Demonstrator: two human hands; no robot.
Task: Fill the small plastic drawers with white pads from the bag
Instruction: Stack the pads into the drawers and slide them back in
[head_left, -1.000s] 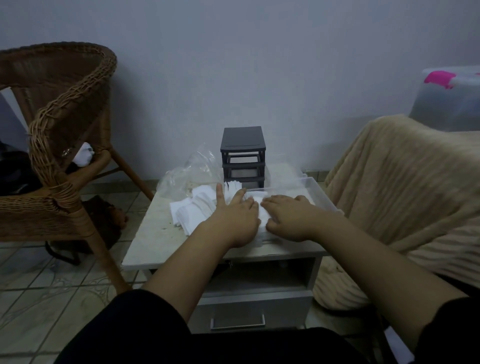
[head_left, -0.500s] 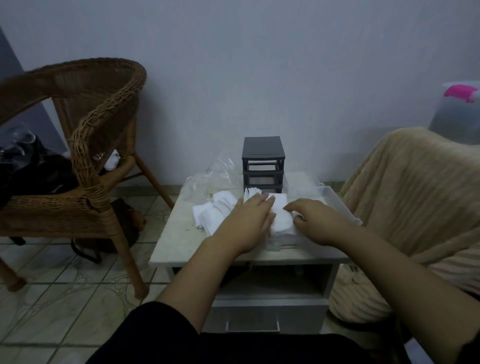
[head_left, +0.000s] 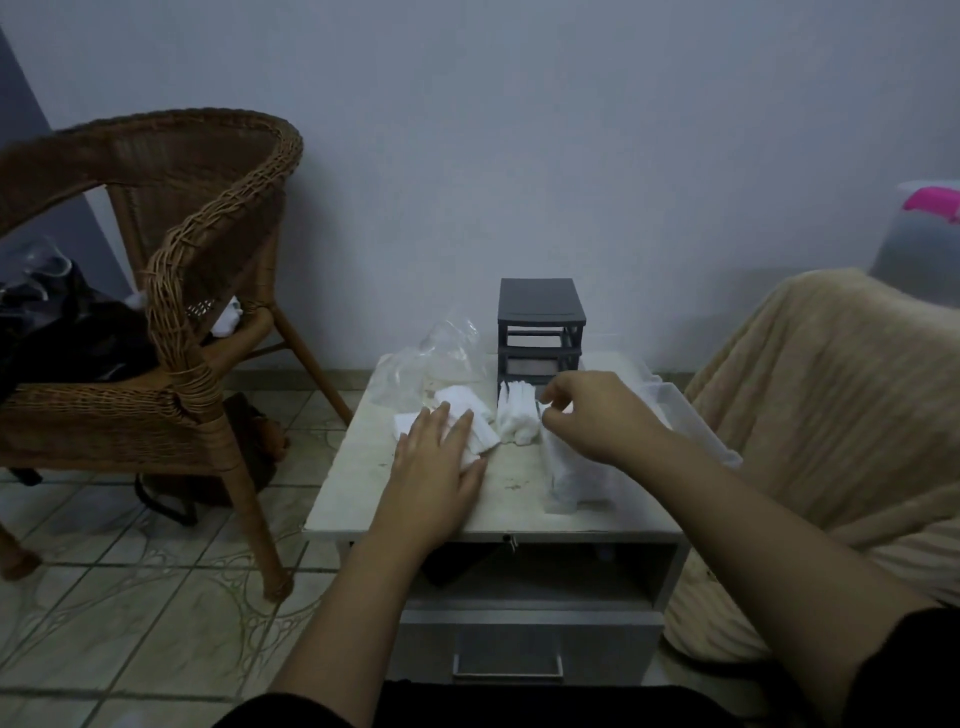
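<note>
White pads (head_left: 515, 415) stand on edge on the table (head_left: 519, 499), before the dark drawers (head_left: 540, 322). Left hand (head_left: 441, 457) lies flat, fingers straight, on loose pads (head_left: 467, 402); right hand (head_left: 597, 415) curls beside the upright ones, grip unclear.

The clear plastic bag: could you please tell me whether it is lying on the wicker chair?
No, the clear plastic bag lies on the table, just left of the dark drawer unit.
</note>
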